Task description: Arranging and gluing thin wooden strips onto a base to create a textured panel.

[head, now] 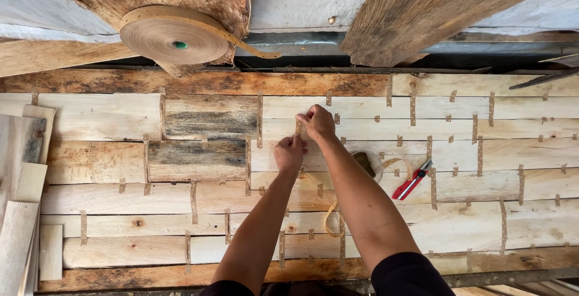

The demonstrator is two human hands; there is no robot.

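Observation:
Both my hands meet over a sheet of pale wood veneer strips joined by short pieces of brown perforated tape. My right hand pinches the upper end of a tape strip against the wood. My left hand holds the same strip just below. The loose tail of the tape curls down between my forearms.
A big roll of brown tape sits at the back left, its end hanging right. A red utility knife lies right of my arm, next to a small round container. Loose veneer pieces are stacked at the left edge.

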